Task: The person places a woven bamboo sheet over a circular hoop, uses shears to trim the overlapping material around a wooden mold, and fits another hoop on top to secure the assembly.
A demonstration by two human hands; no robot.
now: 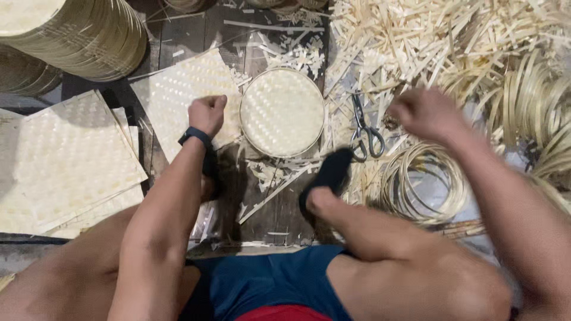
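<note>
A round woven bamboo tray [282,112] lies on the dark wooden floor in front of me. My left hand [207,113] is closed in a fist just left of the tray, resting on a square woven bamboo mat [178,95]; whether it grips the mat is not clear. My right hand [425,112] is blurred, hovering over bamboo scraps right of a pair of scissors [364,128], its fingers curled with nothing visible in them. My right foot in a dark sock [327,175] rests below the tray.
Stacked round trays [77,32] stand at top left. A pile of square woven mats [65,160] lies at left. Bamboo offcuts [428,35] cover the top right. Coiled bamboo rings [425,181] lie at right, more hoops [529,101] beyond.
</note>
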